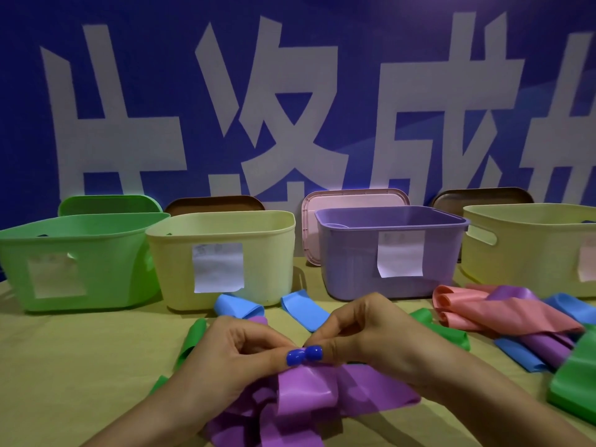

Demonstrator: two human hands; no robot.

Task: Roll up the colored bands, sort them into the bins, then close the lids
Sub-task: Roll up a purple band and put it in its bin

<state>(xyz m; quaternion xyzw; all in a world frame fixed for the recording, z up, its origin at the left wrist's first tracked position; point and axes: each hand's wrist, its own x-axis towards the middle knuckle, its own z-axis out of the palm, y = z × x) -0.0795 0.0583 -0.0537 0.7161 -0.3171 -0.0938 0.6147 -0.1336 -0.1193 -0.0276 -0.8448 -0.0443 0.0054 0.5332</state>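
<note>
Blue wall with big white letters behind tan surface (pixel 80 350) | four open bins (pixel 222 259) in a row | left hand (pixel 232 356) and right hand (pixel 364 333) pinch purple band (pixel 306 391) at front

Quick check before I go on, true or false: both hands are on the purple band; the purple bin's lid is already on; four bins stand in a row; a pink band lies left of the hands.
1. Both hands pinch the purple band: true, left hand and right hand hold its end.
2. Purple bin lidded: false, it is open; a pink lid leans behind it.
3. Four bins in a row: true.
4. Pink band left of the hands: false, it lies to their right.
</note>
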